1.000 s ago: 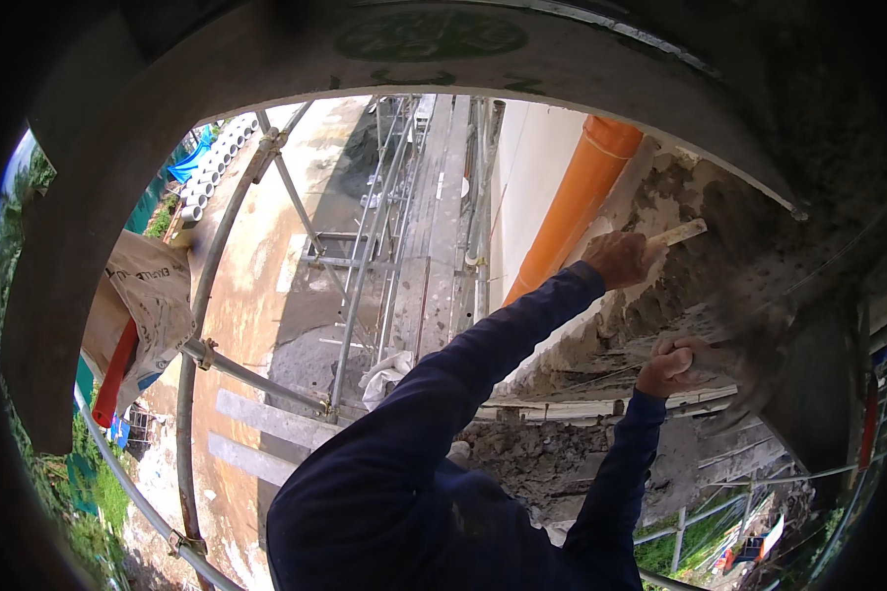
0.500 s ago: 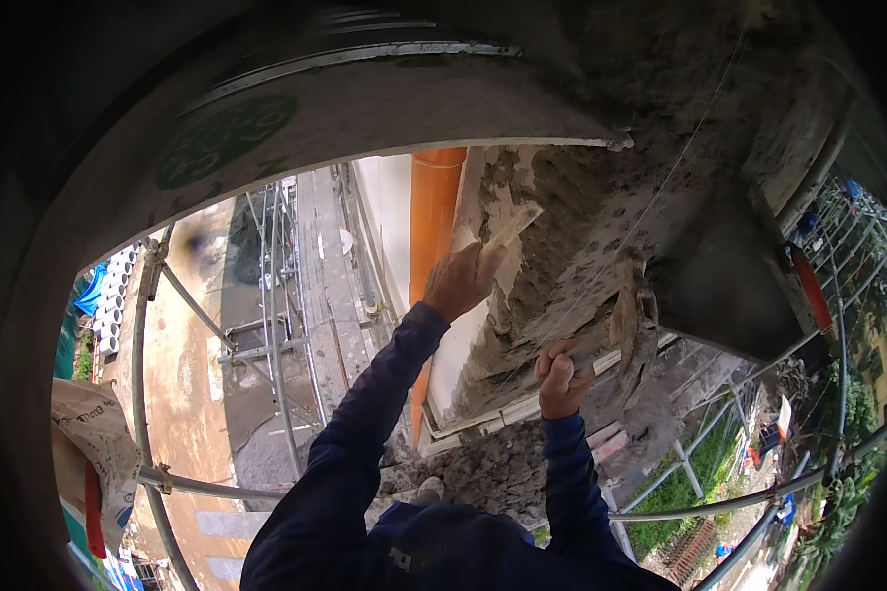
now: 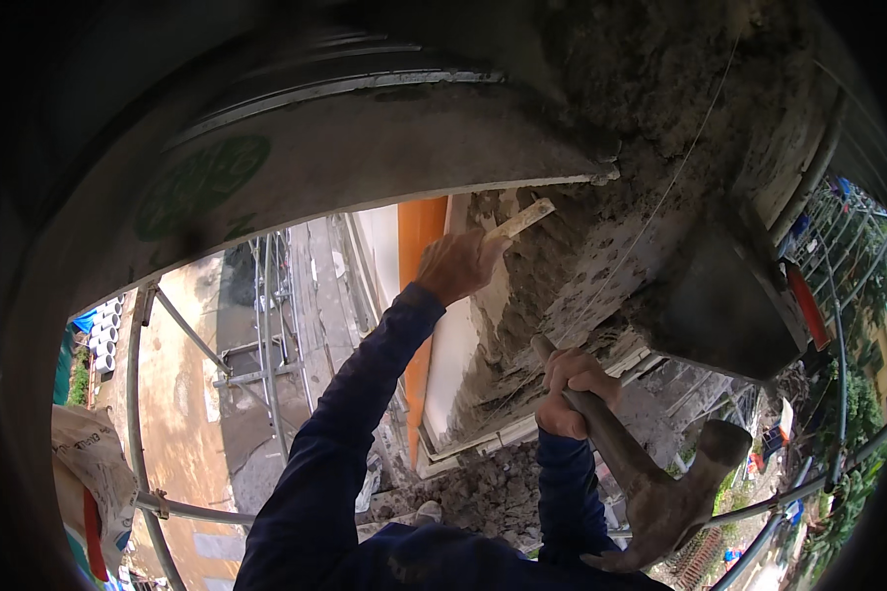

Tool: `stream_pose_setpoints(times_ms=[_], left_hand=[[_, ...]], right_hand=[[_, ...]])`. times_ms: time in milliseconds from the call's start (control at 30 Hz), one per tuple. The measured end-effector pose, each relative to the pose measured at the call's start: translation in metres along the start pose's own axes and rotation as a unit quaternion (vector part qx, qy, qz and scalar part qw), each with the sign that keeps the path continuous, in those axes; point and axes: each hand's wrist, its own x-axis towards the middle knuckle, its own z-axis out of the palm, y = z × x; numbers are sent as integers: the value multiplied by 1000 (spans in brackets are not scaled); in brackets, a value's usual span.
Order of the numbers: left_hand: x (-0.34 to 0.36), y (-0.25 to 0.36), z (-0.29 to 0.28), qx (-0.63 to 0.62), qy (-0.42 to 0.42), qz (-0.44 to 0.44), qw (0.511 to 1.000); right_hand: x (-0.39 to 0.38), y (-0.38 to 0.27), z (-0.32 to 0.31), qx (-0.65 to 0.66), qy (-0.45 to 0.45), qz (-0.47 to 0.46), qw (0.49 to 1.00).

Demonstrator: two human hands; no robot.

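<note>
My left hand (image 3: 455,264) grips a short pale flat strip, apparently wood (image 3: 528,218), held against or just in front of the rough mortar-coated wall face (image 3: 522,325); contact is unclear. My right hand (image 3: 574,390) is closed on the handle of a grey, dirty claw hammer (image 3: 678,497), whose head hangs at the lower right, toward me. Beside the rough face runs an orange pipe (image 3: 416,217) along a pale wall. A thin line (image 3: 672,187) stretches diagonally across the mortar.
A concrete ledge (image 3: 365,138) arches above my hands. Scaffold tubes (image 3: 138,414) surround me, with walkway planks (image 3: 320,286) below. A torn sack (image 3: 94,453) hangs at left. A dark triangular panel (image 3: 719,305) with a red bar (image 3: 806,300) is at right. Rubble (image 3: 443,497) lies below.
The view has turned rightward since a second ago. My right hand's hammer has swung down and back, its head now low at the right. My left hand still grips the strip.
</note>
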Motion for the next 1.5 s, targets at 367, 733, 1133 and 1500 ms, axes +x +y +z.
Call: stream_pose_setpoints(times_ms=[367,733,1133,1500], left_hand=[[3,2,4,31,-13,8,999],[1,3,10,1,-4,10,1000],[12,1,13,-25,-16,16,999],[12,-9,4,-8,-57,-4,998]], right_hand=[[0,-25,20,-98,99,140,980],[-86,83,-22,-165,56,388,905],[-44,87,-19,-223,50,331,915],[-28,56,14,-28,54,-10,998]])
